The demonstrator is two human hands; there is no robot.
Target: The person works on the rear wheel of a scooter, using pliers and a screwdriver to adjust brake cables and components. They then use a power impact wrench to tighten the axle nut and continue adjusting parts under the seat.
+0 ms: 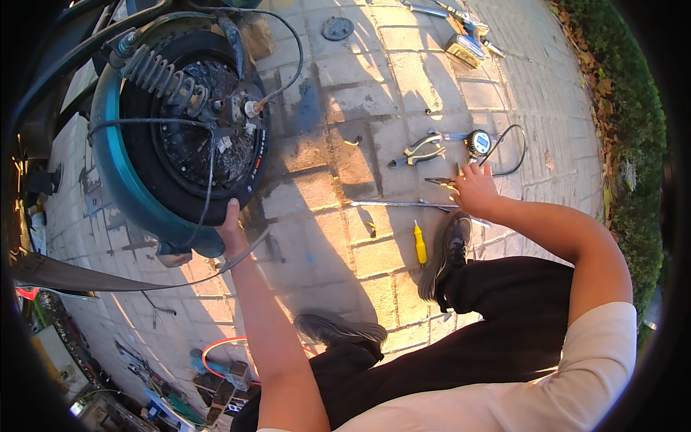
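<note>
Wheel: the black wheel [183,155] is seen at upper left, hub face exposed, set inside a curved teal fender [137,205]. A coil spring [162,75] is mounted across its upper part; a black cable [209,176] is strung over its face.
Left hand: the left hand [229,232] is placed at the tyre's lower edge, thumb laid on the rubber. The other fingers are mostly hidden, so whether the rim is gripped or only touched cannot be told.
Right hand: the right hand [476,191] is lowered near the paving [392,295], fingers bent, just below the gauge.
Right grip: a dark pointed tool [437,180] is seen poking out left of the fingers. Whether it is grasped or only touched cannot be told.
Gauge: the round digital gauge [479,142] is laid face up, its black hose [524,147] looped to the right.
Pliers: cream-handled pliers [410,153] are laid left of the gauge, apart from the fingers.
Rod: a long thin metal rod [389,203] is laid roughly crosswise below the pliers.
Screwdriver: a yellow-handled screwdriver [419,245] is left beside the right shoe [450,245], shaft pointed away from the person.
Far side: a small blue and yellow box [464,50] is set at top right; a round dark disc [337,29] is seen at top centre.
Edge: the paving is bordered by a green hedge [633,86] on the right.
</note>
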